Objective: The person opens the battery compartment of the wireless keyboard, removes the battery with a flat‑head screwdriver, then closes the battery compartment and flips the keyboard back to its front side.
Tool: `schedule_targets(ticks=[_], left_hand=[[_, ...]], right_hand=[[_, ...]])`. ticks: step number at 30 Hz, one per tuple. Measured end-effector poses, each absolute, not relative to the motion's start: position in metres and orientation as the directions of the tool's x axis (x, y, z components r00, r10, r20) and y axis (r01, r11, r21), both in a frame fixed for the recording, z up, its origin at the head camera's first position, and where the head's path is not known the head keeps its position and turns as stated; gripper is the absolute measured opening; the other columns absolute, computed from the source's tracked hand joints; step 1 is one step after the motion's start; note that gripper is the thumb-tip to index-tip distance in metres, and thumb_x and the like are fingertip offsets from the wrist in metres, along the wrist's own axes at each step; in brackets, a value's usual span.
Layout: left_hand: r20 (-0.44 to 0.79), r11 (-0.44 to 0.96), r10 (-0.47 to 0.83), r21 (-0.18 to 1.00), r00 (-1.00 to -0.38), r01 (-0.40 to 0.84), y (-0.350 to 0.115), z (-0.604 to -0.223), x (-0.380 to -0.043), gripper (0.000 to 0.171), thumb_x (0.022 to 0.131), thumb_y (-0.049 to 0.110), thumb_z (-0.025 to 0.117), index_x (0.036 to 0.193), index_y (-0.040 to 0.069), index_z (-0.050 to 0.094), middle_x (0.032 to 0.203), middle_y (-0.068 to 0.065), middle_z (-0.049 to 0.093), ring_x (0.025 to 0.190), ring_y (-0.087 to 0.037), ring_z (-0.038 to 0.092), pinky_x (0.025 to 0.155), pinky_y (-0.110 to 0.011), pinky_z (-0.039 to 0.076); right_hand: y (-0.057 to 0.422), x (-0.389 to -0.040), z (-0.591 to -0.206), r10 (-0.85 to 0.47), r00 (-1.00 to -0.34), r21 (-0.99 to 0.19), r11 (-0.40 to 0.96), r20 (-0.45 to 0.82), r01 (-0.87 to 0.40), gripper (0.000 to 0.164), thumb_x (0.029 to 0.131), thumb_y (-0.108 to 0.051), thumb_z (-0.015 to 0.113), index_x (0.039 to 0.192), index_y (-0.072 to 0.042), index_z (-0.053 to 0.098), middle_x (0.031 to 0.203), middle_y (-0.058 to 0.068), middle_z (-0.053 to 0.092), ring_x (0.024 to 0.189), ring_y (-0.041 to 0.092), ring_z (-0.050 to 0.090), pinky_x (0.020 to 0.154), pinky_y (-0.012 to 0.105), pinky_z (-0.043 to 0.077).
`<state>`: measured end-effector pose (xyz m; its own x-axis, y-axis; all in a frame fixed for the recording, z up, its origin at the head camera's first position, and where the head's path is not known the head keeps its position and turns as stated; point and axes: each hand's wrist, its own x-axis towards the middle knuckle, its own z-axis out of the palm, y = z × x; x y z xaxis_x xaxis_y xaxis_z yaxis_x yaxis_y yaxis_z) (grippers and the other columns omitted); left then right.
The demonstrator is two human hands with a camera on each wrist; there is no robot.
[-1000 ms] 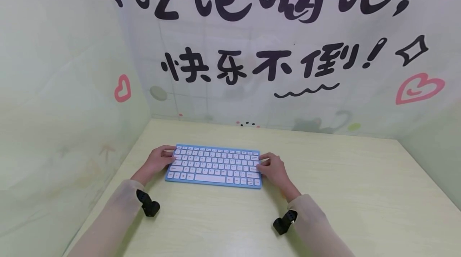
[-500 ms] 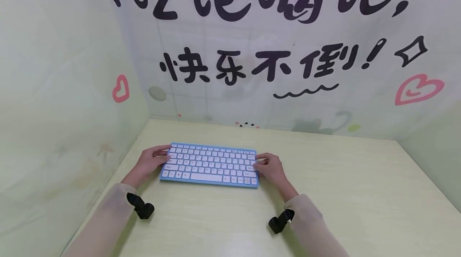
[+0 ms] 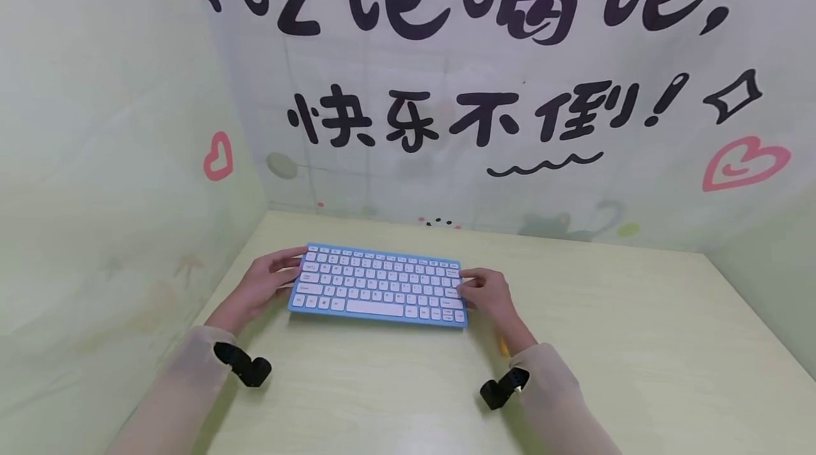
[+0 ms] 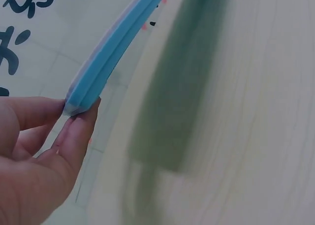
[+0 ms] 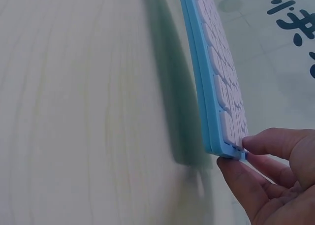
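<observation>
A light-blue keyboard (image 3: 379, 286) with white keys is up off the table, keys facing the head camera. My left hand (image 3: 264, 287) pinches its left end between thumb and fingers. At the other end, my right hand (image 3: 489, 294) pinches the right edge, with the thumb over the keys. Seen from the left wrist, the blue edge (image 4: 101, 62) slants up from the fingertips. The right wrist view has the keyboard's side (image 5: 199, 82) above a dark shadow on the tabletop. Its underside is hidden in the head view.
The pale wood-grain table (image 3: 605, 341) runs back to a printed cloth wall (image 3: 408, 186) with black characters. Another cloth wall (image 3: 127, 228) stands close to the left arm. A small orange thing (image 3: 503, 346) shows by the right wrist, mostly hidden.
The keyboard, first lying low at the table, has risen with its near edge now clear above its shadow. Both hands have gone up with it, the left one also shifting left.
</observation>
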<state>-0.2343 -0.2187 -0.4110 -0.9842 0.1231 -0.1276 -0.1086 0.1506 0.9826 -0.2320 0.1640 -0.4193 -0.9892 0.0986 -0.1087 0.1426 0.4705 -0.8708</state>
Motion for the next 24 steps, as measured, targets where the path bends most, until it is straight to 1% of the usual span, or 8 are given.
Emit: schedule_targets(ticks=[7,15,21,24], left_hand=[[-0.141,0.063,0.163,0.989,-0.977,-0.133,-0.215,-0.395,-0.230,0.050,0.094,0.011,0.051,0.141,0.009,0.035,0.130,-0.022,0.045,0.095,-0.018,0.062,0.081,-0.037,0.049],[-0.111,0.067,0.202,0.993,-0.973,-0.099,-0.213,-0.384,-0.224,0.051,0.096,0.012,0.047,0.144,0.014,0.030,0.123,-0.015,0.053,0.092,-0.019,0.062,0.075,-0.034,0.051],[-0.120,0.086,0.210,0.991,-0.970,-0.104,-0.209,-0.374,-0.219,0.052,0.096,0.012,0.042,0.145,0.018,0.026,0.119,-0.015,0.051,0.089,-0.020,0.057,0.071,-0.032,0.051],[-0.124,0.094,0.208,0.990,-0.970,-0.106,-0.206,-0.369,-0.218,0.052,0.096,0.013,0.041,0.146,0.018,0.025,0.117,-0.015,0.050,0.088,-0.020,0.056,0.070,-0.031,0.052]], right_hand=[[0.165,-0.233,-0.411,0.101,-0.988,-0.869,0.471,-0.114,0.149,0.031,0.082,-0.001,0.065,0.113,0.000,0.062,0.091,0.014,0.060,0.073,0.021,0.056,0.066,0.031,0.052],[0.163,-0.232,-0.407,0.095,-0.987,-0.877,0.453,-0.129,0.158,0.030,0.083,0.000,0.064,0.113,0.000,0.062,0.092,0.014,0.059,0.074,0.021,0.056,0.067,0.033,0.053],[0.163,-0.235,-0.404,0.075,-0.988,-0.873,0.463,-0.136,0.156,0.029,0.083,-0.001,0.064,0.113,-0.001,0.062,0.092,0.014,0.059,0.076,0.022,0.056,0.069,0.033,0.053],[0.163,-0.236,-0.403,0.051,-0.989,-0.870,0.470,-0.141,0.149,0.030,0.084,0.000,0.063,0.113,0.001,0.062,0.091,0.014,0.059,0.075,0.022,0.055,0.068,0.033,0.053]])
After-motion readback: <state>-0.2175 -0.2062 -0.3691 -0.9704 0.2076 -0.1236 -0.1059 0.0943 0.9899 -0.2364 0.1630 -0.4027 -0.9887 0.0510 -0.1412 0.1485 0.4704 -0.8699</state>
